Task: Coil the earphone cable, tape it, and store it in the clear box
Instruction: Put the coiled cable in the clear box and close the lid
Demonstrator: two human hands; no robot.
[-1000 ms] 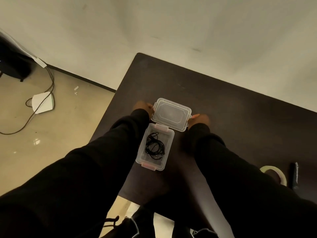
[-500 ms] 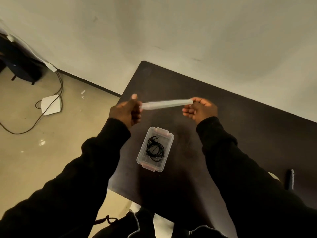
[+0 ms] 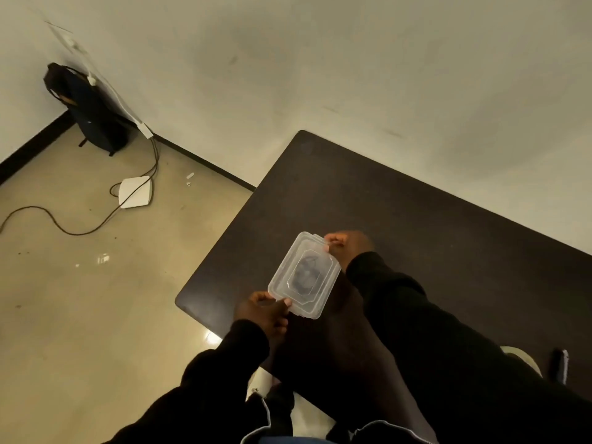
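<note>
Dark table (image 3: 416,238) under you — the lid (image 3: 304,274), lifted in the air a moment ago, now covers the box, earphones (image 3: 307,271) inside. Your left hand (image 3: 264,312) and right hand (image 3: 347,245) pinch opposite ends — press it shut.

We wear long black sleeves, loose and creased, reaching to both wrists; our left hand (image 3: 267,312) and right hand (image 3: 347,246) are bare. A pale-edged dark garment shows at our lap.
</note>
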